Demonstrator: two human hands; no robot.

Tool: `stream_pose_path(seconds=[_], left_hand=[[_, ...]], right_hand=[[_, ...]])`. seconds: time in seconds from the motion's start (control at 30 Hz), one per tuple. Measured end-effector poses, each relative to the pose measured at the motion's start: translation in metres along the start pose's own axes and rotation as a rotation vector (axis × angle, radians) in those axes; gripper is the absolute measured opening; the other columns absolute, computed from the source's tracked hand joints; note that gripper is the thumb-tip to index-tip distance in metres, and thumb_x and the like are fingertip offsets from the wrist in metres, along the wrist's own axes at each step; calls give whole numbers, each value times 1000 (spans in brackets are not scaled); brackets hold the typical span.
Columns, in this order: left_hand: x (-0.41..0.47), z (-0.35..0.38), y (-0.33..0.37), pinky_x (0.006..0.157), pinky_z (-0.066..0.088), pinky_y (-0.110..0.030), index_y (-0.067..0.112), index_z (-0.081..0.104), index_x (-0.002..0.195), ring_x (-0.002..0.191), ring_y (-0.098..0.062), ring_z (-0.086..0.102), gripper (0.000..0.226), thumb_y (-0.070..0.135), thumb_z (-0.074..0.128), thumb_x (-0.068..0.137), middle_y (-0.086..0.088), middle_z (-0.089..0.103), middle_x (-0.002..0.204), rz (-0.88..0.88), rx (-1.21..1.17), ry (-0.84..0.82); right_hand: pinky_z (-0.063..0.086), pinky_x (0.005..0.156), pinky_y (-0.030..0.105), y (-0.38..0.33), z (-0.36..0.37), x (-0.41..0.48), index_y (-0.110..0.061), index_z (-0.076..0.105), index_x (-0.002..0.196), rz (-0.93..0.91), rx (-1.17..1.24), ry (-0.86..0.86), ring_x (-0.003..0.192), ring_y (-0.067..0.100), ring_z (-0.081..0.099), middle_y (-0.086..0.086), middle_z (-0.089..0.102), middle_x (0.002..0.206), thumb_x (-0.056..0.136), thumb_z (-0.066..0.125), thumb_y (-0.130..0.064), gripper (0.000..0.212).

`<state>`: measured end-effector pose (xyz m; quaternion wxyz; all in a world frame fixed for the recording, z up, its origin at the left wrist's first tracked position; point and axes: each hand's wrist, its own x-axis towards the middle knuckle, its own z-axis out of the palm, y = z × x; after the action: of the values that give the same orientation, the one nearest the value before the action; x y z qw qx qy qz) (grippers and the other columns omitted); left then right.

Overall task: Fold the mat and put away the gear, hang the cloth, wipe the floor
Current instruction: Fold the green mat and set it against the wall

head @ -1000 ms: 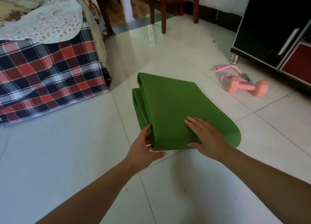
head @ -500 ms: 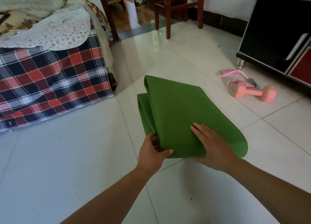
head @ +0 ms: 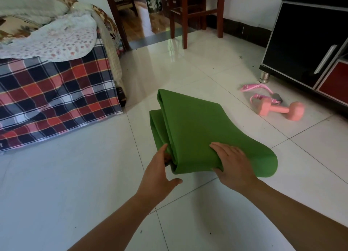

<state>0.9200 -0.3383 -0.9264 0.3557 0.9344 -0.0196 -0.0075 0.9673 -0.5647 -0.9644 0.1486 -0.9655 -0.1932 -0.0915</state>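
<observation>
A green mat (head: 197, 130) lies folded in several layers on the white tiled floor (head: 75, 184), its open layers facing left. My left hand (head: 158, 173) holds its near left corner, fingers tucked between the layers and thumb spread below the edge. My right hand (head: 233, 164) grips the near edge, fingers flat on top and thumb under the fold. A pink dumbbell (head: 280, 110) and a pink strap with a grey handle (head: 258, 89) lie on the floor to the right of the mat. No cloth for wiping shows.
A bed with a plaid cover (head: 56, 92) and pale blankets stands at the left. A black and red cabinet (head: 305, 39) on metal feet fills the right. A wooden chair (head: 195, 11) stands at the back by a doorway.
My left fingers have slid deeper between the mat's layers at the near left corner. My right hand keeps its hold on the near edge. The view has tilted up slightly.
</observation>
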Motion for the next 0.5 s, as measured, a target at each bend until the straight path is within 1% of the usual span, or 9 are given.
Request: stream_pose_path(seconds=[0.07,0.13,0.17,0.23,0.3,0.33,0.37,0.43,0.5], left_hand=[[5,-8,-1,98,32,-13,31,2,147,115,2,35,114,32,83,66,12,26,139,147,204,26],[16,-12,-1,101,38,-25,35,-3,146,129,-10,31,120,33,84,63,8,13,148,309,352,48],[23,-12,0,101,40,-32,35,0,146,134,-17,30,121,32,85,60,6,14,149,385,406,55],[37,-11,1,106,32,-41,34,7,146,139,-21,23,118,33,86,57,3,22,151,476,455,50],[50,-13,2,111,25,-42,31,18,143,139,-19,23,104,34,83,61,1,32,148,503,417,58],[54,-14,3,111,26,-42,29,24,140,137,-18,27,95,34,80,64,0,38,145,513,393,70],[58,-15,4,109,31,-41,26,30,137,133,-19,35,87,33,79,65,-1,44,140,523,380,86],[65,-17,5,101,43,-37,22,39,129,119,-21,51,77,28,82,65,-3,56,127,540,381,125],[71,-16,6,89,46,-29,19,47,122,104,-22,61,68,22,83,64,-4,63,116,545,392,140]], right_hand=[[42,94,36,1,-4,4,-15,54,125,-5,-2,-22,107,21,61,1,61,123,58,84,-29,75],[32,103,33,1,-10,9,-18,45,134,-10,-1,-45,119,19,52,-2,52,135,71,76,-33,72],[26,106,31,1,-14,13,-20,39,138,-13,13,-62,125,17,45,-5,45,140,77,71,-35,71],[19,110,27,0,-22,20,-25,28,143,-4,40,-96,132,12,35,-10,35,146,83,63,-40,71],[17,110,26,2,-30,27,-28,24,144,20,52,-124,134,10,31,-12,31,148,85,60,-42,71],[17,110,27,3,-33,30,-28,24,143,35,64,-132,134,11,30,-12,31,148,85,60,-42,71],[17,111,27,4,-36,32,-28,24,143,47,78,-133,133,11,31,-12,32,147,85,61,-42,71],[18,110,27,7,-41,36,-28,27,142,58,96,-127,131,11,34,-12,36,145,84,63,-42,69],[23,107,27,10,-45,39,-28,33,138,54,105,-120,126,12,40,-11,43,139,82,64,-41,65]])
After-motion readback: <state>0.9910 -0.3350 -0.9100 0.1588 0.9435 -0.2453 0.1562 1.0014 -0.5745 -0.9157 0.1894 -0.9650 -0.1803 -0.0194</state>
